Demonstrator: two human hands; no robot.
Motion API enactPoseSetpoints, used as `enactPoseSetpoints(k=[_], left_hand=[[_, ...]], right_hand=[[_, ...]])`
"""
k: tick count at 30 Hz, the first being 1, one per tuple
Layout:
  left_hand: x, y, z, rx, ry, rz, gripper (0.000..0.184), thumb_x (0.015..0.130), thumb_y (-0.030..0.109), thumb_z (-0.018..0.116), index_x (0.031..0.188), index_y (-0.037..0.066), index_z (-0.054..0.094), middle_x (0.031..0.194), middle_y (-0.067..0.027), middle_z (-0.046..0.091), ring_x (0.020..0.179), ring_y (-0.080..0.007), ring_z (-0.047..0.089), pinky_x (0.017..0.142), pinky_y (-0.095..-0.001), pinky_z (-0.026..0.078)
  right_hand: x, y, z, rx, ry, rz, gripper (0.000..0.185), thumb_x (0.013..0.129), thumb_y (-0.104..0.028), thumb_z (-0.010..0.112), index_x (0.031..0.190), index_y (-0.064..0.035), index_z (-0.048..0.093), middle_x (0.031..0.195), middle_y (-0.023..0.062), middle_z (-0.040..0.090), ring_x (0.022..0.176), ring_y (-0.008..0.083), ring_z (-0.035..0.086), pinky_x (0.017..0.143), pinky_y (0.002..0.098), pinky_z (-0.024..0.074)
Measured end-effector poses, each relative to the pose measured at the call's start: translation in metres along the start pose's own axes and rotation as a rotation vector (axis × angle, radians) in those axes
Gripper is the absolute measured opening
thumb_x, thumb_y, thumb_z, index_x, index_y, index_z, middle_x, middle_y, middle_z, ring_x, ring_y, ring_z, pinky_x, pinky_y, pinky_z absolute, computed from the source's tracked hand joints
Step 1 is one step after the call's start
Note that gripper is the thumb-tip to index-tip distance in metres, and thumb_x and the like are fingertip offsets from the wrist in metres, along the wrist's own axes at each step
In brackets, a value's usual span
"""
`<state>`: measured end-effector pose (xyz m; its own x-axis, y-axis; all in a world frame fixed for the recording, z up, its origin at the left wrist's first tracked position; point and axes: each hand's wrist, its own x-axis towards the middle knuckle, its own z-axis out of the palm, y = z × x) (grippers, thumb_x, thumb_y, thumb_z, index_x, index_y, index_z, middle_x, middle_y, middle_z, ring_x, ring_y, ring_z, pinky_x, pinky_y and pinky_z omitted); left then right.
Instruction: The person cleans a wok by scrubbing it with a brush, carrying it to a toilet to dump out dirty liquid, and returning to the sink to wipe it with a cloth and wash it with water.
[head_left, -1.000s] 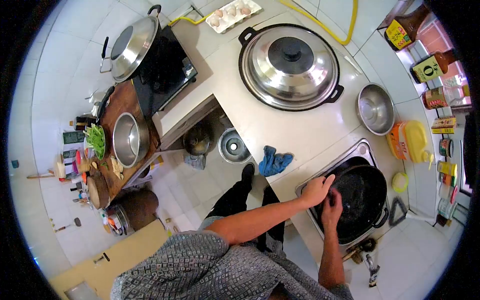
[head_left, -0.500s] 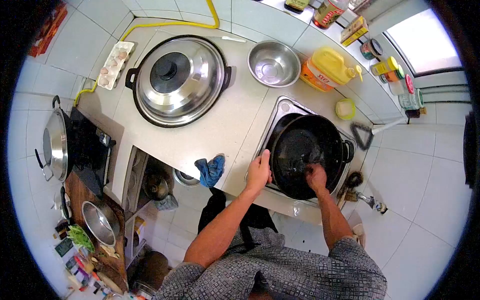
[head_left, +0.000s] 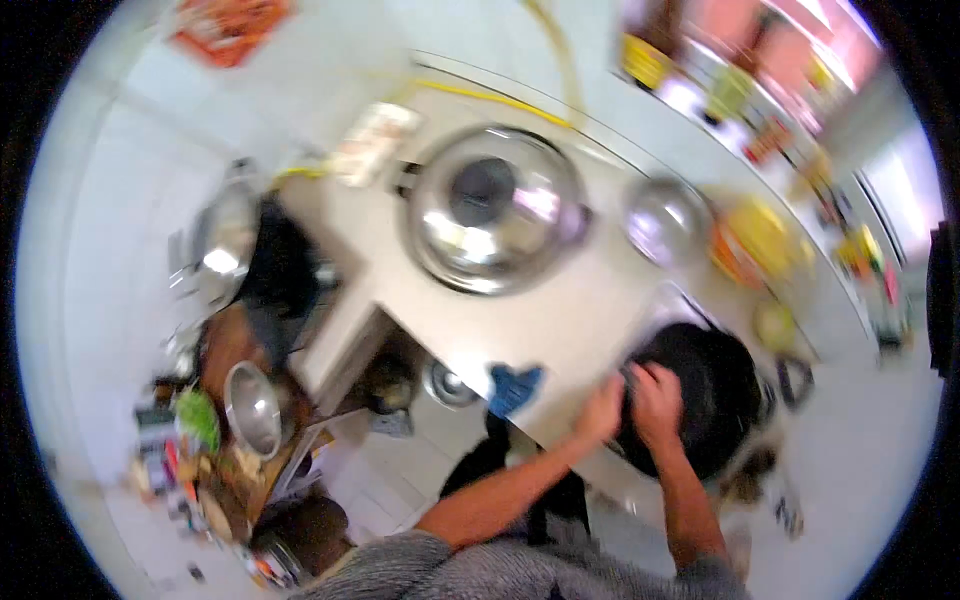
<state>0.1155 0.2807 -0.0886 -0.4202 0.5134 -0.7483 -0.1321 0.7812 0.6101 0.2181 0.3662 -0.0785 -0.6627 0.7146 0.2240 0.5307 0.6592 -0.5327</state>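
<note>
A black wok (head_left: 712, 400) sits in the sink at the right of the counter. At its left edge my left hand (head_left: 600, 412) is closed around the rim or handle; the exact grip is blurred. My right hand (head_left: 657, 405) is over the inside of the wok, close beside the left hand, its fingers bent toward the same edge. Motion smears those fingers, so whether they hold anything cannot be made out. A blue cloth (head_left: 514, 388) lies on the counter edge left of my hands.
A large lidded pan (head_left: 495, 215) stands mid-counter. Behind the sink are a steel bowl (head_left: 668, 222) and a yellow jug (head_left: 755, 240). An egg carton (head_left: 375, 142) lies at the back left. Another steel bowl (head_left: 258, 410) rests on the lower-left wooden surface.
My right hand has moved from the middle of the wok to its left edge, beside my left hand. The camera view has swung left and blurred.
</note>
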Motion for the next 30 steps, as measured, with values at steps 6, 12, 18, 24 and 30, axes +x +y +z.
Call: enactPoseSetpoints(k=[6, 12, 18, 24, 30], left_hand=[[-0.012, 0.000, -0.005, -0.225, 0.056, 0.271, 0.063, 0.100, 0.054, 0.043, 0.095, -0.005, 0.065, 0.084, -0.0252, 0.066, 0.082, -0.0396, 0.064, 0.076, -0.0458, 0.048], [0.003, -0.017, 0.023, -0.197, 0.199, 0.346, 0.059, 0.099, 0.051, 0.047, 0.083, -0.004, 0.063, 0.079, -0.0274, 0.063, 0.077, -0.0451, 0.061, 0.068, -0.0503, 0.046], [0.010, -0.025, 0.026, -0.221, 0.202, 0.410, 0.056, 0.097, 0.050, 0.052, 0.083, -0.003, 0.063, 0.077, -0.0282, 0.063, 0.075, -0.0481, 0.061, 0.065, -0.0517, 0.046], [0.002, -0.014, 0.018, -0.094, 0.162, 0.354, 0.055, 0.098, 0.048, 0.051, 0.079, -0.003, 0.060, 0.075, -0.0274, 0.061, 0.072, -0.0486, 0.058, 0.064, -0.0546, 0.044], [-0.002, -0.009, 0.023, -0.086, 0.202, 0.390, 0.054, 0.099, 0.047, 0.049, 0.088, -0.004, 0.061, 0.084, -0.0302, 0.063, 0.083, -0.0500, 0.060, 0.072, -0.0532, 0.046]], right_hand=[[0.065, 0.058, -0.011, -0.215, 0.198, -0.013, 0.027, 0.086, -0.002, 0.057, 0.111, -0.0041, 0.066, 0.104, 0.0189, 0.061, 0.096, 0.0372, 0.058, 0.085, 0.0441, 0.0494], [0.062, 0.099, -0.014, -0.326, 0.149, 0.155, 0.029, 0.084, 0.000, 0.056, 0.113, -0.0019, 0.062, 0.107, 0.0207, 0.058, 0.102, 0.0399, 0.055, 0.091, 0.0462, 0.0464], [0.052, 0.048, -0.003, -0.039, 0.001, -0.107, 0.031, 0.077, -0.001, 0.060, 0.108, -0.0009, 0.061, 0.110, 0.0222, 0.058, 0.104, 0.0409, 0.055, 0.093, 0.0469, 0.0460], [0.082, 0.118, -0.039, -0.255, 0.092, 0.161, 0.020, 0.081, -0.002, 0.056, 0.100, -0.0001, 0.063, 0.103, 0.0215, 0.058, 0.098, 0.0416, 0.056, 0.086, 0.0483, 0.0470], [0.062, 0.040, -0.013, -0.098, -0.002, -0.157, 0.024, 0.076, 0.004, 0.056, 0.099, 0.0012, 0.060, 0.102, 0.0218, 0.057, 0.099, 0.0401, 0.055, 0.087, 0.0475, 0.0463]])
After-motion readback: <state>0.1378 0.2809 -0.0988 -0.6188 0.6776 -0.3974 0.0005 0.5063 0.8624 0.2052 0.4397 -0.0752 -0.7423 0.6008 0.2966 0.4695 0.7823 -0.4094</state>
